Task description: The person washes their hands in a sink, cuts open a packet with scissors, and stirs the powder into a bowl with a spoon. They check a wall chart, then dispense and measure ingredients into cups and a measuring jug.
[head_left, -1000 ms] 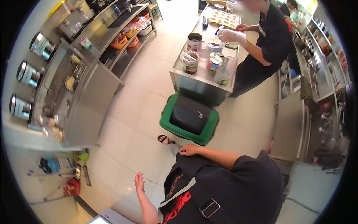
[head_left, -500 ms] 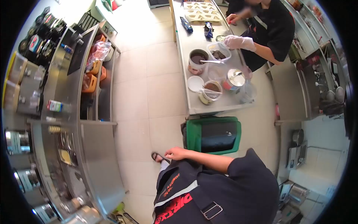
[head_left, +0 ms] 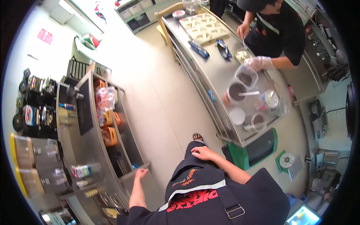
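Note:
My right hand point(head_left: 202, 153) hangs in front of my dark apron point(head_left: 193, 174), fingers loosely bent and a little apart, with nothing visible in it. At my left side, my left hand point(head_left: 141, 173) is low beside the corner of the steel counter point(head_left: 145, 165). Its fingers are small and blurred, so their pose is unclear. A small blue item point(head_left: 135, 165) shows at the counter's edge near that hand. One sandaled foot point(head_left: 197, 137) is forward on the tiled floor.
A steel table point(head_left: 210, 71) on the right bears a brown pot point(head_left: 236, 92), tubs, blue packets point(head_left: 198, 49) and a patterned tray point(head_left: 205, 28). A co-worker's gloved hand point(head_left: 258, 63) is at a clear tub. A green bin point(head_left: 258, 148) stands at the table's end. Orange baskets point(head_left: 109, 136) fill shelves leftward.
My view has swung left and moved forward, and the table now sits farther right. My left hand has come into view. The co-worker's bare hand now holds a thin utensil.

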Available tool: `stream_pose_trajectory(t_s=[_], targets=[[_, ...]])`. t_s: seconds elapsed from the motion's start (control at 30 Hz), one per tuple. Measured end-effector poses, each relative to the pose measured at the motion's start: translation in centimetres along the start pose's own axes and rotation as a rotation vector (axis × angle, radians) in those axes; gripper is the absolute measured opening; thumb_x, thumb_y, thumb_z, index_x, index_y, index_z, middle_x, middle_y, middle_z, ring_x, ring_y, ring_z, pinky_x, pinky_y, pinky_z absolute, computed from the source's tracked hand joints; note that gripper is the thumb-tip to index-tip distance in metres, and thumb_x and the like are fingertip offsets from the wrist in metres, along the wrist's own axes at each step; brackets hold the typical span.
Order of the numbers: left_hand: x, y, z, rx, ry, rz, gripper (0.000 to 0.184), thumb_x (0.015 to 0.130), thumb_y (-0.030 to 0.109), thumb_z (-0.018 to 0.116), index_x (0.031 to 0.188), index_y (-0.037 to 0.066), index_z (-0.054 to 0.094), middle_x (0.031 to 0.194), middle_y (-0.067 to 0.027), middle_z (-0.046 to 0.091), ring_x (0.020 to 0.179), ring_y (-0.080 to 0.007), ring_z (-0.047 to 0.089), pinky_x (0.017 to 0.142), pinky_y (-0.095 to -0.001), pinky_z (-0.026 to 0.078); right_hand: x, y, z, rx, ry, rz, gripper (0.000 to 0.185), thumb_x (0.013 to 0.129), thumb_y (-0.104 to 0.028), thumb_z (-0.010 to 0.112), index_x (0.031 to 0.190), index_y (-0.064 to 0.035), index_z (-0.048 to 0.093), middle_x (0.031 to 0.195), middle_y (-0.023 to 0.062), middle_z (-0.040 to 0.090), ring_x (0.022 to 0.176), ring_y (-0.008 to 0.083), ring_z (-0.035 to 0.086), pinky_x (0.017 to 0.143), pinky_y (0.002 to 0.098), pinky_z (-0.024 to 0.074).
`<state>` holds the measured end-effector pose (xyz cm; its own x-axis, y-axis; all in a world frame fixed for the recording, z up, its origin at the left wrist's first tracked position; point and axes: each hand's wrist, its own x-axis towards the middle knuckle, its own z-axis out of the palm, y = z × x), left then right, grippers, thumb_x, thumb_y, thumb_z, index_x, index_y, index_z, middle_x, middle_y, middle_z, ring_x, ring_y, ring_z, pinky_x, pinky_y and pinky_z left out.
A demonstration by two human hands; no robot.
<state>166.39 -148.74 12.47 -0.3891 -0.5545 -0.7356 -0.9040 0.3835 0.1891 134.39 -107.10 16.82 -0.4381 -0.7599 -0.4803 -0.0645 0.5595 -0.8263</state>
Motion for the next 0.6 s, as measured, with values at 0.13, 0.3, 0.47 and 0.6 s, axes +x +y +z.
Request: stream_pose_trajectory(t_s=[0.13,0.3,0.47,0.6], targets=[[13.2,20.1,-11.8,-0.014,0.176,0.264,0.042,0.094,0.046,0.06,0.084,0.008,0.074,0.082,-0.0101,0.074,0.081,-0.02,0.071,0.078,-0.0353,0.054,7.9,-4.2,-8.1,0.054,0.041,-0.013,0.043,0.096,-0.039,0.059,0.125,-0.0082,0.067,0.117,0.0178,0.071,0.112,0.0346,0.066,0.098,0.0433,0.0502],[21.9,42.8,-16.7,-0.333,0.03,0.61,0.028,0.102,0.032,0.057,0.109,0.007,0.07,0.101,-0.0085,0.075,0.092,-0.0181,0.071,0.081,-0.0341,0.055,18.0,-14.3,-23.2,0.148,0.132,-0.141,0.036,0.099,-0.035,0.06,0.121,-0.0082,0.069,0.107,0.0134,0.073,0.098,0.0261,0.068,0.089,0.036,0.0525],[20.5,57.0,-21.9,0.009,-0.1,0.964,0.035,0.101,0.035,0.059,0.12,0.006,0.067,0.112,-0.0132,0.072,0.104,-0.0227,0.069,0.089,-0.0362,0.054,27.3,-21.7,-41.7,0.023,0.668,-0.352,0.027,0.093,-0.03,0.064,0.109,-0.0093,0.073,0.107,0.0142,0.073,0.101,0.0294,0.069,0.09,0.0388,0.0524],[29.5,56.6,-25.0,-0.064,-0.211,0.776,0.036,0.099,0.034,0.061,0.124,0.008,0.066,0.114,-0.0126,0.072,0.107,-0.028,0.068,0.093,-0.0394,0.053,33.0,-25.6,-61.4,-0.109,1.099,-0.487,0.03,0.085,-0.027,0.073,0.112,-0.0136,0.071,0.115,0.01,0.072,0.111,0.0277,0.066,0.098,0.0388,0.0496]])
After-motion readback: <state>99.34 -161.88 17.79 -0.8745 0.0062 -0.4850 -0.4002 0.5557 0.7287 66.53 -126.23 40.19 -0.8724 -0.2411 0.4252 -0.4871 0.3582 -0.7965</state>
